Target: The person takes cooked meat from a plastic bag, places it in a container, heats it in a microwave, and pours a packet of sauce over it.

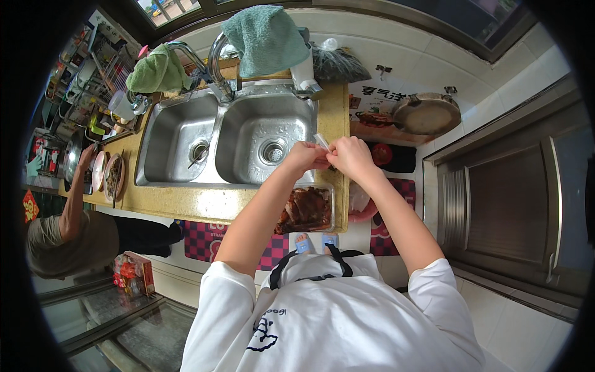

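My left hand (307, 156) and my right hand (349, 153) meet above the yellow counter, just right of the right sink basin. Between them they hold a small whitish, translucent piece (320, 140), perhaps plastic film or a small packet; its exact kind cannot be told. The fingers of both hands are closed around its lower end. Right below my forearms, a clear plastic container of dark brown cooked meat (309, 209) stands at the counter's front edge. My left forearm covers part of its left side.
A double steel sink (211, 139) lies to the left, under a faucet (218, 69) draped with a teal towel (265, 39). Plates of food (114, 176) stand farther left, where another person (74, 232) works at the stove. A black plastic bag (339, 63) sits at the back.
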The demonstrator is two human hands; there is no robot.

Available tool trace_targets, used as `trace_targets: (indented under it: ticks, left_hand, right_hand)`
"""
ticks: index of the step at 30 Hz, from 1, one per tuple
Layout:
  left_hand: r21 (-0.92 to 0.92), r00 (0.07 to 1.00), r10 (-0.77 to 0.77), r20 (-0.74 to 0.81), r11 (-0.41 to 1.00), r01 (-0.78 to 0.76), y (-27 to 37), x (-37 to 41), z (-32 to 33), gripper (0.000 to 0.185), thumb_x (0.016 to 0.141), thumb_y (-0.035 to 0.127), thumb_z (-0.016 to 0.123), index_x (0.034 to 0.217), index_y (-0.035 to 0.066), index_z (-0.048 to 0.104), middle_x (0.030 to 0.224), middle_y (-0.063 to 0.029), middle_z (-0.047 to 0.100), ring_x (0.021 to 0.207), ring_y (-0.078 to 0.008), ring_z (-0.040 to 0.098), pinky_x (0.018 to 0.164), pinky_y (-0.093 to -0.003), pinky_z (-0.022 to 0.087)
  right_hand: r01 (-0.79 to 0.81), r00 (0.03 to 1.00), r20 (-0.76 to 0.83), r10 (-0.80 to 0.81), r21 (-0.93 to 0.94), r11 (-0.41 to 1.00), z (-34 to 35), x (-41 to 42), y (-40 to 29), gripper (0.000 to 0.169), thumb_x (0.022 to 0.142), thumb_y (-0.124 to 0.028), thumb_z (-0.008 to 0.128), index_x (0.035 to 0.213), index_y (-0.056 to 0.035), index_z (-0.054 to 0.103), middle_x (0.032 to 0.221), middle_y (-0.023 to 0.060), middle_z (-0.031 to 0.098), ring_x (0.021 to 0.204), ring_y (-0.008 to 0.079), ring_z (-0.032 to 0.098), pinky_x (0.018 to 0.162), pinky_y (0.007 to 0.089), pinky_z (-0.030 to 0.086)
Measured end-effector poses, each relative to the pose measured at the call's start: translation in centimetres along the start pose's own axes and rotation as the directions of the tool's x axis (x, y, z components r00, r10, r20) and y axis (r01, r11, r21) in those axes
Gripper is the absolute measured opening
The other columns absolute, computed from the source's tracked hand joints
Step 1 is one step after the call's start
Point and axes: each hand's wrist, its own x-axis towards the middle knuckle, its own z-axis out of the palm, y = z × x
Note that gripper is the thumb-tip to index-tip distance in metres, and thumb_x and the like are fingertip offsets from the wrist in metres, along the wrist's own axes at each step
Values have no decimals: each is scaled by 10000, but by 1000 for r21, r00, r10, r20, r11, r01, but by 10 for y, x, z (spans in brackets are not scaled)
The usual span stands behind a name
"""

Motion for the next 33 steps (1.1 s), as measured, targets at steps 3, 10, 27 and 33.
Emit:
trace_targets:
  ticks: [3, 10, 27, 33]
  left_hand:
    - [-21, 999, 40, -11, 999, -40, -7, 5, -2, 151, 786, 84, 533, 810, -63, 555, 766, -128, 592, 672, -196, 601, 625, -286, 519]
    - [-49, 990, 138, -8, 989, -138, -16, 8, 3, 154, 806, 139, 546, 780, -12, 554, 718, -67, 588, 590, -132, 567, 563, -232, 488]
    - [92, 967, 253, -8, 964, -251, -14, 4, 12, 155, 836, 149, 504, 770, 11, 530, 667, -29, 548, 570, -101, 508, 550, -227, 423]
    - [229, 960, 280, -6, 935, -271, -11, 2, 14, 156, 842, 141, 490, 761, 11, 521, 651, -24, 540, 561, -93, 497, 543, -220, 411]
  right_hand:
    - [-49, 998, 31, 47, 57, 997, -7, 1, -3, 124, 605, -167, 630, 633, -47, 621, 626, 152, 579, 641, 309, 579, 609, 376, 470]
    - [-325, 939, 241, 246, 389, 862, -13, 8, 12, 136, 656, -123, 629, 710, 2, 636, 591, 87, 593, 534, 161, 579, 513, 268, 477]
    - [-454, 877, 392, 278, 486, 747, -12, 6, 13, 171, 704, -94, 552, 645, 61, 593, 525, 84, 567, 476, 127, 578, 441, 240, 492]
    - [-357, 915, 315, 251, 347, 867, -19, 7, 4, 169, 699, -138, 555, 644, 12, 610, 513, 91, 579, 449, 134, 581, 449, 247, 481]
